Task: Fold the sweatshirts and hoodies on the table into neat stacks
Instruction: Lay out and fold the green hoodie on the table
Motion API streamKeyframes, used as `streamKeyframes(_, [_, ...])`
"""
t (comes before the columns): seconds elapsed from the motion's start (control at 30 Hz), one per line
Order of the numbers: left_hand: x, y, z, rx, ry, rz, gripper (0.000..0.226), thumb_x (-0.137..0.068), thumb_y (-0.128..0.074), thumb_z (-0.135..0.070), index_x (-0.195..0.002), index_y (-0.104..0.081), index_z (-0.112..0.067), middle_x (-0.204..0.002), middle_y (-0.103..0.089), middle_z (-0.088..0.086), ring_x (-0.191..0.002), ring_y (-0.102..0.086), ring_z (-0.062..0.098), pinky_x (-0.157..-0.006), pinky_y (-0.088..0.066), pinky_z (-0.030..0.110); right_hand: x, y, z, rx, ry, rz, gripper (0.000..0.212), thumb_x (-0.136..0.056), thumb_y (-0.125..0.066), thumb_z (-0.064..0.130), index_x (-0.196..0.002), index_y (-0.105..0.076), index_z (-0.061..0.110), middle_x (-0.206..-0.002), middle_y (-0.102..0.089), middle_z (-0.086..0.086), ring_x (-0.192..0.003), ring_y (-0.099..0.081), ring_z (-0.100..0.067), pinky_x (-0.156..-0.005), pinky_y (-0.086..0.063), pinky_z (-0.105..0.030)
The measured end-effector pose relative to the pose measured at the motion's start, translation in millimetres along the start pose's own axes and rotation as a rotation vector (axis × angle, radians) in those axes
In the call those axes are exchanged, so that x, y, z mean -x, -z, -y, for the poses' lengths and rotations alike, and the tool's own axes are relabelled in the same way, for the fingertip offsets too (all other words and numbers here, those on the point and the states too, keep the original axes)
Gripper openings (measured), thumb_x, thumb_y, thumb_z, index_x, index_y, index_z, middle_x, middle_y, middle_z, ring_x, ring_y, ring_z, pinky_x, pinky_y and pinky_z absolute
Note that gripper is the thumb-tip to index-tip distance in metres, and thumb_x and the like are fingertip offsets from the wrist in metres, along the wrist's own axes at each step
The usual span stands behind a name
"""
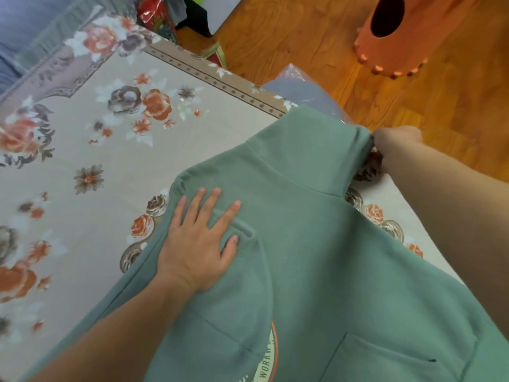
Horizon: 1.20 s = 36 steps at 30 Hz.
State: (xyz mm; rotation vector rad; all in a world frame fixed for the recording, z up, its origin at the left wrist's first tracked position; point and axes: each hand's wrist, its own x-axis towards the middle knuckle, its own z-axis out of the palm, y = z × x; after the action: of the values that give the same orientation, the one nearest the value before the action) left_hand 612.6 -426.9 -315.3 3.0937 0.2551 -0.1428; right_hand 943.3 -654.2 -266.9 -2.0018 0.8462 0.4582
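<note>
A sage-green hoodie [316, 230] lies spread over the near right part of the table, with a round printed logo and a front pocket showing near the bottom edge. My left hand [198, 241] presses flat on the hoodie, fingers spread, near its left fold. My right hand [394, 144] grips the far right edge of the green fabric at the table's right side, fingers curled around the cloth and partly hidden by it.
The table carries a beige floral cloth [110, 150]. A bluish plastic-wrapped bundle [305, 92] sits at the far table corner. An orange cylinder with a dark hole [394, 34] stands on the wooden floor [289, 37]. Red and dark items [154, 12] lie beyond the table.
</note>
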Motion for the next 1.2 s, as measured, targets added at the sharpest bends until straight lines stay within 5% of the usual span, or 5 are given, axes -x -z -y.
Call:
streamKeyframes(0.33, [1, -4, 0, -0.008, -0.002, -0.019, 0.063, -0.098, -0.032, -0.054, -0.158, -0.034, -0.034, -0.166, -0.028, 0.011, -0.155, -0.019, 0.034, -0.125, -0.015, 0.056, 29, 11, -7, -0.365, 0.177, 0.227, 0.063, -0.090, -0.051, -0.005, -0.146, -0.050, 0.025, -0.124, -0.064, -0.005, -0.099, -0.071, -0.023, -0.077, -0.063, -0.045])
streamKeyframes(0.63, [7, 33, 12, 0.988, 0.347, -0.121, 0.055, -0.088, -0.056, -0.027, -0.142, -0.056, -0.019, -0.149, -0.052, 0.006, -0.140, -0.045, 0.014, -0.125, -0.023, 0.030, 123, 40, -85, 0.813, 1.930, 0.498, 0.047, -0.085, -0.039, -0.005, -0.117, -0.072, 0.003, -0.098, -0.069, -0.013, -0.096, -0.057, -0.032, -0.083, -0.049, -0.038])
streamKeyframes(0.8, [93, 89, 41, 2.078, 1.154, -0.142, 0.039, -0.098, -0.049, -0.038, -0.118, -0.064, -0.009, -0.113, -0.070, 0.015, -0.109, -0.070, 0.032, -0.101, -0.051, 0.049, 103, 53, -159, 1.365, 1.714, 0.586, 0.066, -0.080, -0.025, 0.015, -0.132, -0.064, 0.005, -0.158, -0.041, -0.006, -0.147, -0.036, -0.033, -0.119, -0.031, -0.051])
streamKeyframes(1.03, [142, 85, 29, 1.800, 1.222, 0.351, 0.038, -0.101, -0.050, -0.053, -0.117, -0.063, -0.020, -0.120, -0.071, 0.003, -0.108, -0.068, 0.020, -0.089, -0.054, 0.041, 137, 41, -149, 0.989, 1.482, 0.457, 0.043, -0.068, -0.039, 0.000, -0.089, -0.076, 0.002, -0.129, -0.064, -0.022, -0.123, -0.054, -0.048, -0.107, -0.041, -0.048])
streamKeyframes(1.2, [116, 81, 2, 1.123, 0.934, 0.330, 0.038, -0.090, -0.068, -0.058, -0.105, -0.066, -0.023, -0.101, -0.069, -0.003, -0.090, -0.066, 0.013, -0.080, -0.053, 0.031, 174, 15, -141, 0.351, 0.468, 0.305, 0.012, -0.091, -0.049, 0.000, -0.096, -0.055, 0.009, -0.093, -0.056, -0.018, -0.075, -0.059, -0.028, -0.072, -0.057, -0.039])
